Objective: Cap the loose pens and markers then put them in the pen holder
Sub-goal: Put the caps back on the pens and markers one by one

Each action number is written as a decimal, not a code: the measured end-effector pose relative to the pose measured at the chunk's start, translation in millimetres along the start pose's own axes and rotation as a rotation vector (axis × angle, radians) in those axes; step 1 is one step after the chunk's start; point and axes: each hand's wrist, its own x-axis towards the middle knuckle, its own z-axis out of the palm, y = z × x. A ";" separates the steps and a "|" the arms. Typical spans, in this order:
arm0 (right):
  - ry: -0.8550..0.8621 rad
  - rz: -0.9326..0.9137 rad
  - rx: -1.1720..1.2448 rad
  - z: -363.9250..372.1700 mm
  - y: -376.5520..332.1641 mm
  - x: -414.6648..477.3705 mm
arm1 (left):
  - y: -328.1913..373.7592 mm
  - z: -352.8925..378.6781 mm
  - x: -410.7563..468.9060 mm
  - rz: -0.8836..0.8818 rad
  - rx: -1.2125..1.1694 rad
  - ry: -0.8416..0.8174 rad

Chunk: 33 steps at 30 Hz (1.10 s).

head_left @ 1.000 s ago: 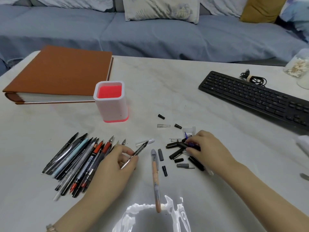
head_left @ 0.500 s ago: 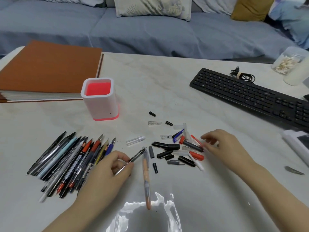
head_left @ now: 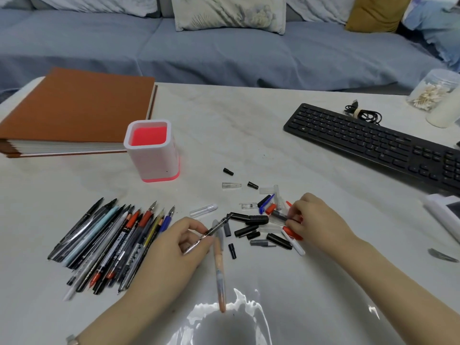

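Observation:
My left hand (head_left: 174, 247) grips a thin black uncapped pen (head_left: 214, 227), its tip pointing up and right toward the caps. My right hand (head_left: 316, 220) rests on the pile of loose caps (head_left: 256, 220), fingertips pinching among a red cap (head_left: 292, 232) and a clear one; whether it holds one I cannot tell. A fan of several uncapped pens and markers (head_left: 112, 240) lies at the left. An orange-barrelled pen (head_left: 220, 270) lies alone in front. The white pen holder (head_left: 151, 155) with a pink inside stands behind, with nothing in it.
A brown binder (head_left: 74, 108) lies at the back left. A black keyboard (head_left: 373, 143) with a coiled cable sits at the right, with a jar of cotton swabs (head_left: 433, 90) behind it and a white device (head_left: 445, 215) at the right edge. A sofa runs beyond the table.
My right hand drew back off the caps, then returned onto their right side. My left hand, still gripping the black pen, moved slightly right toward the caps.

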 end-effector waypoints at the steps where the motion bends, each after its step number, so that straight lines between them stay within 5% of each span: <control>1: 0.007 -0.018 0.012 -1.3 -0.8 -1.4 | 0.2 -0.8 -0.5 -0.002 -0.005 0.004; 4: 0.074 -0.050 0.154 -9.0 -9.5 -12.4 | 1.1 -2.6 -1.8 -0.010 -0.040 0.003; 9: 0.138 -0.018 0.872 -23.9 -47.1 -40.5 | 3.2 -5.8 -6.9 -0.002 -0.113 -0.033; 14: 0.084 0.095 1.269 -26.2 -72.3 -45.7 | 1.1 -11.0 -11.4 0.013 -0.165 -0.059; 33: -0.199 0.059 1.461 -3.8 -97.6 -54.1 | 7.9 -14.2 -26.0 0.032 -0.219 -0.048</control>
